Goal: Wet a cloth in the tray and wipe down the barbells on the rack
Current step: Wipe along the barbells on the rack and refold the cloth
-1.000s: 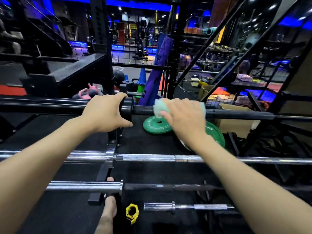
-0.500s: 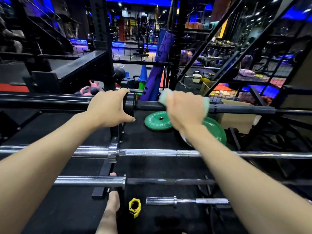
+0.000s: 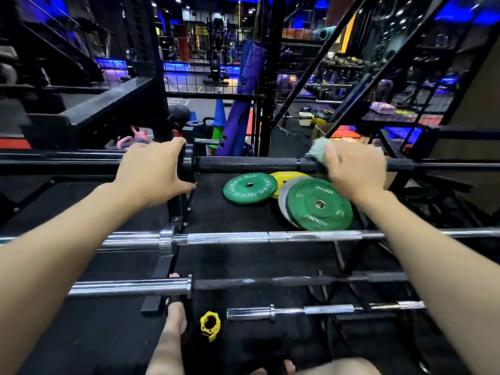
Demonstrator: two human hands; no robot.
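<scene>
A black barbell (image 3: 249, 163) lies across the top of the rack. My left hand (image 3: 151, 171) grips its sleeve just left of the collar. My right hand (image 3: 354, 171) holds a pale green cloth (image 3: 319, 151) wrapped over the bar's shaft on the right. Below it lie a chrome barbell (image 3: 230, 238), a dark-shafted barbell (image 3: 270, 282) with a chrome sleeve, and a short chrome bar (image 3: 311, 309). No tray is in view.
Green plates (image 3: 250, 188) (image 3: 319, 204) and a yellow plate (image 3: 286, 177) lie on the black floor under the top bar. A yellow collar clip (image 3: 210, 324) sits by my foot (image 3: 173, 328). Black rack uprights, wire mesh and slanted beams stand behind.
My right hand has slid the cloth to the right along the top bar's shaft. My left hand has kept its grip at the collar.
</scene>
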